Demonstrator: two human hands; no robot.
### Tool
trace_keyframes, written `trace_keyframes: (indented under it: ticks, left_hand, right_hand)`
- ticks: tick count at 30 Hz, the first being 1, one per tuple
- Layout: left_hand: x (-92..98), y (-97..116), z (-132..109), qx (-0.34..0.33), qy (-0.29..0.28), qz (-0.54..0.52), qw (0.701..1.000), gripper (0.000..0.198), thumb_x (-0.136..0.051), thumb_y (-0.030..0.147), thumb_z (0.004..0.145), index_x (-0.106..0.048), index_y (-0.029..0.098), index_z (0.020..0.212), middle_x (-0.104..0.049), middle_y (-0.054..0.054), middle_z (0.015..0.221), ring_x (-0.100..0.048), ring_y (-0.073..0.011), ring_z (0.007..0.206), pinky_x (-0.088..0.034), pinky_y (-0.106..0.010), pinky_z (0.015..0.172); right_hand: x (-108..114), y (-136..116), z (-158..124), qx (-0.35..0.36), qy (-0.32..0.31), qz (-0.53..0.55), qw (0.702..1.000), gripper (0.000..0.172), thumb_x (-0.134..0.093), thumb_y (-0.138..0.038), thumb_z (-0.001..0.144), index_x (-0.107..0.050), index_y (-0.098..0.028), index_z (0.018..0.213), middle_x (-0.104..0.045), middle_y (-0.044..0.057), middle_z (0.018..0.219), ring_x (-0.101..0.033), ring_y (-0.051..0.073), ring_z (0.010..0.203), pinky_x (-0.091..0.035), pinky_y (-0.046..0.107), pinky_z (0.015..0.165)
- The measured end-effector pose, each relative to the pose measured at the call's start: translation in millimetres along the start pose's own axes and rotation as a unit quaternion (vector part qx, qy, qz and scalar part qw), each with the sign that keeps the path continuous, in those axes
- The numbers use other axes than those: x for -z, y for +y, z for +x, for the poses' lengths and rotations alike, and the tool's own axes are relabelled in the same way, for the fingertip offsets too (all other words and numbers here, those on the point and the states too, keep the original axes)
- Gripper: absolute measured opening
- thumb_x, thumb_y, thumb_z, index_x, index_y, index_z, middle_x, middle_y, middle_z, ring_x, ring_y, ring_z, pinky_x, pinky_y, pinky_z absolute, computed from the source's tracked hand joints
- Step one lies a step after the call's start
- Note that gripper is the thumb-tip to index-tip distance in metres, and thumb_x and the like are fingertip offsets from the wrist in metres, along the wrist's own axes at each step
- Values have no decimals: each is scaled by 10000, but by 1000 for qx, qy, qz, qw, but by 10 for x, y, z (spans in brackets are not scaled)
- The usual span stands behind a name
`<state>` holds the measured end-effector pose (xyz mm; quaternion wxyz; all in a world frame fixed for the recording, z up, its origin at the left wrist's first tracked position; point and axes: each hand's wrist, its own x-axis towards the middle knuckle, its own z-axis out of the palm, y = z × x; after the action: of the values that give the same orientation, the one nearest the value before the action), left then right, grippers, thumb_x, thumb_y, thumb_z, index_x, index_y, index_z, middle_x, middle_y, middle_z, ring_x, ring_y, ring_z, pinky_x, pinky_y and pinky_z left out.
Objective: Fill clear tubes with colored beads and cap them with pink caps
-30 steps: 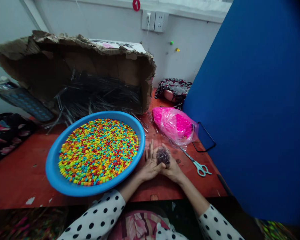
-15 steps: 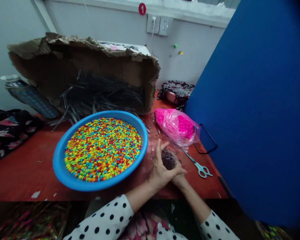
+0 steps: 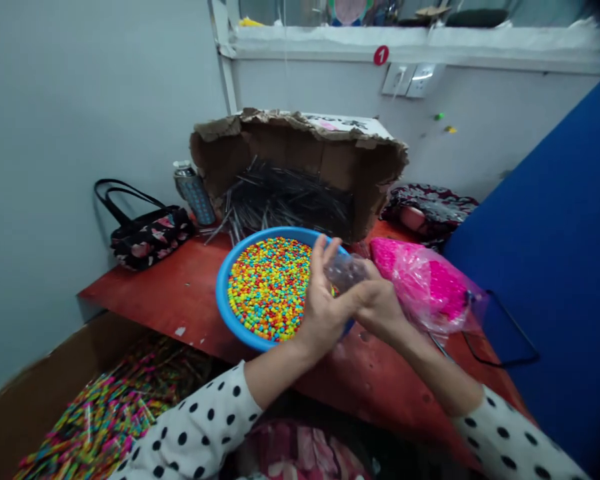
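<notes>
Bundle of clear tubes (image 3: pixel 347 270), motion-blurred, held between both hands; in view it overlaps the 3 o'clock side of a blue basin (image 3: pixel 223 293). Right hand (image 3: pixel 380 303): fingers curled round the bundle. Left hand (image 3: pixel 324 307): fingers straight along its 9 o'clock side, thumb across to the right hand; cannot tell whether they grip. Basin holds small coloured pieces (image 3: pixel 265 293). From the hands: cardboard box (image 3: pixel 377 170) of loose tubes (image 3: pixel 285 200), 11 o'clock; bag of pink bits (image 3: pixel 425 280), 3 o'clock
</notes>
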<state>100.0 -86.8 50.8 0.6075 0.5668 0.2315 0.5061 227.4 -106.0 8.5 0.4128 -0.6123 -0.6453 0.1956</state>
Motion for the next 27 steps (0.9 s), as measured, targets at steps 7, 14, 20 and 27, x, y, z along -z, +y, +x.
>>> trace_keyframes:
  ticks: [7, 14, 20, 27]
  left_hand:
    - [1315, -76, -109, -112, 129, 408, 897, 327, -545, 344, 840, -561, 235, 1148, -516, -50, 1315, -276, -242, 1345, -121, -512, 1114]
    - [1546, -210, -246, -123, 164, 474, 856, 274, -469, 243, 884, -556, 220, 1143, -534, -62, 1297, -313, -223, 1327, -153, -527, 1101]
    - [1696, -392, -290, -133, 202, 416, 876, 264, -415, 203, 904, -582, 209, 1108, -575, -71, 1234, -416, -211, 1253, -305, -460, 1060]
    - [1727, -443, -301, -134, 202, 382, 892, 254, -430, 188, 901, -575, 211, 1109, -574, -65, 1210, -453, -195, 1205, -352, -428, 1038]
  right_hand:
    - [-183, -4, 749, 45, -278, -426, 860, 371, -518, -97, 732, -521, -153, 1099, -659, 134, 907, -632, 265, 795, -433, 330, 688]
    - [-858, 239, 877, 13, -341, -398, 852, 313, -439, -103, 806, -553, -129, 1097, -666, 155, 932, -629, 265, 853, -446, 330, 717]
    - [-1089, 191, 979, -18, -331, -254, 909, 384, -594, -91, 616, -606, -153, 995, -683, 77, 925, -615, 226, 849, -441, 223, 666]
    - [-1101, 198, 1030, -102, -273, -50, 955, 494, -636, -88, 501, -584, -155, 988, -617, -34, 789, -543, 141, 682, -428, 214, 579]
